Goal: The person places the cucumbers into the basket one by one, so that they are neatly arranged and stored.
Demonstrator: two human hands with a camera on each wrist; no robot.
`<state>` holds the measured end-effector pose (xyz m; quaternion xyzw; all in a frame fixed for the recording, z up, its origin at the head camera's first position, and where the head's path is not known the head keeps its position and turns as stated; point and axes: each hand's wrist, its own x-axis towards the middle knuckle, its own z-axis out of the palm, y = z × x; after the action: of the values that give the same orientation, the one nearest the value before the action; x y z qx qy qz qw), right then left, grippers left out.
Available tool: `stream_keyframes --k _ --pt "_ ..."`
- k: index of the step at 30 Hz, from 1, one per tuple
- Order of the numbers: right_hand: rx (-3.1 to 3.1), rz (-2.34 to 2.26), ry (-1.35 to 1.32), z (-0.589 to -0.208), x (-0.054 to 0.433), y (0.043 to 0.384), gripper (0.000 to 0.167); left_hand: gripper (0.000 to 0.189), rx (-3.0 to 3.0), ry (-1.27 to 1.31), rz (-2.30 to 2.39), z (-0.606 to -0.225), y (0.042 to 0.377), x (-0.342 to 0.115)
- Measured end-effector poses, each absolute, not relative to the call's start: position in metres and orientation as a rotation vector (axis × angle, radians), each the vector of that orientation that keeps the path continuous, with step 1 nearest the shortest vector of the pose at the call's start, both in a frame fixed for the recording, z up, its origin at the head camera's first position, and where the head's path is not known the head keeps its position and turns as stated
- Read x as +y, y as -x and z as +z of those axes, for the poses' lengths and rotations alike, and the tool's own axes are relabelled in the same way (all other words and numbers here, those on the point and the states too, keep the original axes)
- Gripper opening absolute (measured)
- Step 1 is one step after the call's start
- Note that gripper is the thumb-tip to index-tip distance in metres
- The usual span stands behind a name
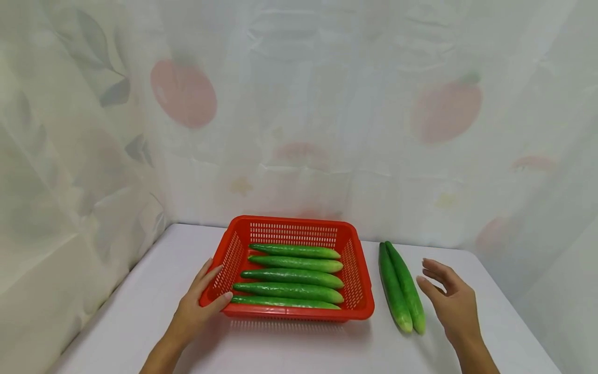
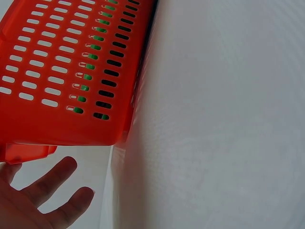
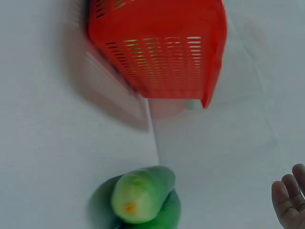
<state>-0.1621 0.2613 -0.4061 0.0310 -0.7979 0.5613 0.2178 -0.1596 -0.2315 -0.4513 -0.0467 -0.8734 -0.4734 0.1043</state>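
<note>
Several green cucumbers (image 1: 289, 278) lie side by side in a red plastic basket (image 1: 291, 312). At the basket's front left corner is my left hand (image 1: 193, 306), its thumb and fingers spread over the rim. The left wrist view shows loosely bent fingers (image 2: 52, 183) close by the basket's slotted wall (image 2: 57, 119). Two more cucumbers (image 1: 397, 291) rest against each other on the table, right of the basket. Just right of them my right hand (image 1: 455, 306) hovers with its fingers gently bent and nothing in it; the right wrist view catches only its fingertips (image 3: 281, 198).
A white-covered table (image 1: 280, 348) carries everything. Behind it hangs a pale curtain (image 1: 327, 104) with faded fruit prints, and another patterned sheet (image 1: 70, 208) closes off the left side.
</note>
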Motion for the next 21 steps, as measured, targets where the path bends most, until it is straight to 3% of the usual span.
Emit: stream_keyframes --k 21 --pt "-2.261 1.521 0.369 -0.464 0.267 0.163 0.049 0.064 -2.569 0.148 -1.385 -0.454 0.161 -0.233"
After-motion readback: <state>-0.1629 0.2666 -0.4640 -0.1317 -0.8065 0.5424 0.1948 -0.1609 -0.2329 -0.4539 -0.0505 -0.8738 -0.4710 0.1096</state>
